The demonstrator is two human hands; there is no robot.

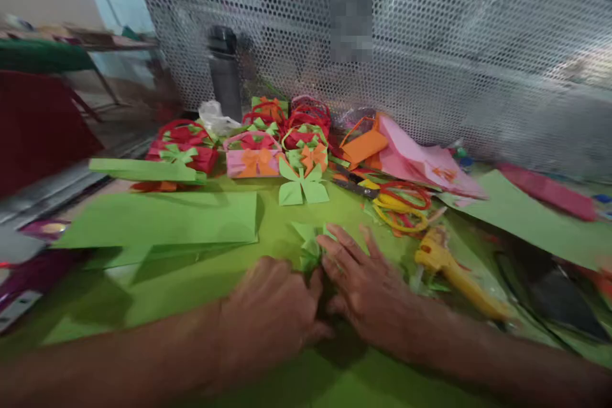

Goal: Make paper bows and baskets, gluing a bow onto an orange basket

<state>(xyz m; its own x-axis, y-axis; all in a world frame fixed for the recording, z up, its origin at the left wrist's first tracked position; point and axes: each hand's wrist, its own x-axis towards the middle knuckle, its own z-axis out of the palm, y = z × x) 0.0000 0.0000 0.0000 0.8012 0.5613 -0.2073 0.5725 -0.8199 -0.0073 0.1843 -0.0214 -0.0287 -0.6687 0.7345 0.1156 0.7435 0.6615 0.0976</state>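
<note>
A light green folded paper flower (310, 246) lies on the green tabletop between my hands, partly covered by them. My left hand (275, 299) is closed at its near edge, with curled fingers and the thumb pointing at the paper; the fingertips are hidden. My right hand (366, 284) rests over its right side with fingers stretched out and spread, the fingertips touching the paper. Just beyond, another green paper flower (303, 186) with several rounded petals stands in front of small paper bags. One pink bag (253, 160) carries an orange flower.
Green paper sheets (191, 220) lie at the left. To the right are yellow-handled scissors (399, 211), red-handled scissors (406, 193), a yellow glue gun (449, 268), pink paper (415, 159) and a dark phone-like slab (549, 293). A dark bottle (225, 80) stands before the perforated metal panel (296, 25).
</note>
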